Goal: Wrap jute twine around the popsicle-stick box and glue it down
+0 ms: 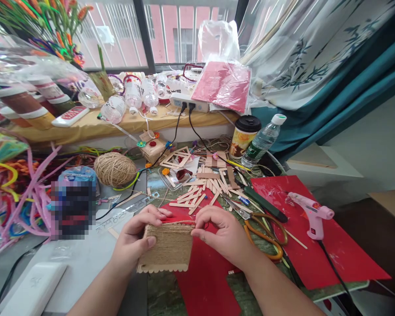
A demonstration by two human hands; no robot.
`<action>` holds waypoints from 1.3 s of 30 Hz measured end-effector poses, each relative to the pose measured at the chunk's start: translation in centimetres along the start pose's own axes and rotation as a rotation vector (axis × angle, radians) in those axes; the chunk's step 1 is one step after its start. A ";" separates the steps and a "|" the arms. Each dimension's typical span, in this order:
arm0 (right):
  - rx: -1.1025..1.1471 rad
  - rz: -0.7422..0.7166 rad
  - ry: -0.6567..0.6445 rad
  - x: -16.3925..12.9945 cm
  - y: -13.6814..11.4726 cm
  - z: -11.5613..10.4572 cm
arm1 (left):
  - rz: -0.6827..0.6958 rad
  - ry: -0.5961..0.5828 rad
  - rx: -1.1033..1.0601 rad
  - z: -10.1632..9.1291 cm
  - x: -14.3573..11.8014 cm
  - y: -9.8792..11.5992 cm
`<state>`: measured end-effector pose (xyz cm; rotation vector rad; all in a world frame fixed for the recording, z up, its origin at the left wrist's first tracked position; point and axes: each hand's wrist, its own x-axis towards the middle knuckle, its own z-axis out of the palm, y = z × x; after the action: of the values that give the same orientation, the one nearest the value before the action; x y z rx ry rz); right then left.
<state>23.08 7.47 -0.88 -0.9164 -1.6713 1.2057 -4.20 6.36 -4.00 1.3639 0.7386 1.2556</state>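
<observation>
While both hands, left hand [133, 239] & right hand [222, 232], grip twine-wrapped stick panel [166, 248], cluttered table [166, 294] sits by window [184, 30].

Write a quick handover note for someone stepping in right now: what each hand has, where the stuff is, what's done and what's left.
Left hand: grip on the left side of the twine-wrapped stick panel.
Right hand: pinching the twine at the panel's top right edge.
Twine ball behind left; loose sticks, scissors and glue gun to the right.
Done: most of the panel is wrapped.
Left: bottom stick ends bare.
</observation>
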 end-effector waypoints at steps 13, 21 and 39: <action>0.041 -0.019 0.034 -0.2 0.0 0.1 | -0.010 0.025 -0.058 0.2 -0.1 -0.2; 0.146 0.040 -0.051 0.2 0.3 -0.2 | 0.004 0.009 -0.058 0.3 -0.3 -0.3; 0.205 0.093 0.000 -0.1 0.9 0.3 | -0.009 0.098 -0.054 0.9 -0.1 -0.2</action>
<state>22.88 7.55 -1.79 -0.8744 -1.4867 1.4108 -3.36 6.06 -4.10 1.2614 0.7719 1.3340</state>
